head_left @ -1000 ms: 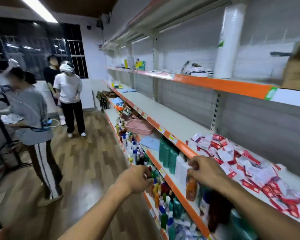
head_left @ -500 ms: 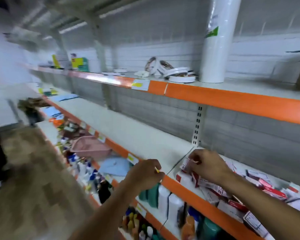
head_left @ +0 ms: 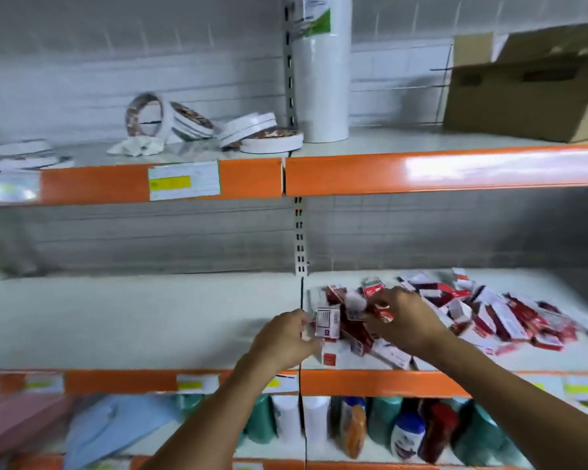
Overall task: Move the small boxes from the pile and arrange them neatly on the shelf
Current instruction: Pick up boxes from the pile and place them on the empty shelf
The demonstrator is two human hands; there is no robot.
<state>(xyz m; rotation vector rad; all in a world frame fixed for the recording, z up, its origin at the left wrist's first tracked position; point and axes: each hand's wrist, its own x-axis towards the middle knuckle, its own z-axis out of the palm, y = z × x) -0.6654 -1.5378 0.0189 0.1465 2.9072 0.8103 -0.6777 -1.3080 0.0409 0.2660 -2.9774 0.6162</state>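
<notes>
A loose pile of small red-and-white boxes (head_left: 499, 313) lies on the right half of the middle shelf (head_left: 133, 320), whose front lip is orange. My left hand (head_left: 286, 340) holds one upright box (head_left: 327, 322) by its left edge at the pile's left end. My right hand (head_left: 408, 323) lies over the pile's left part, fingers curled round a small red box (head_left: 384, 312). Motion blur hides the finer details of both grips.
The upper shelf carries tape rolls (head_left: 218, 130), a tall white roll (head_left: 321, 69) and a cardboard carton (head_left: 526, 86). A slotted upright (head_left: 298, 239) divides the bays. Bottles (head_left: 404, 432) and a blue pack (head_left: 116, 425) fill the shelf below.
The view has swung from looking along the aisle to facing the shelf. Both hands rose from the lower shelf edge to the pile and each took hold of a box.
</notes>
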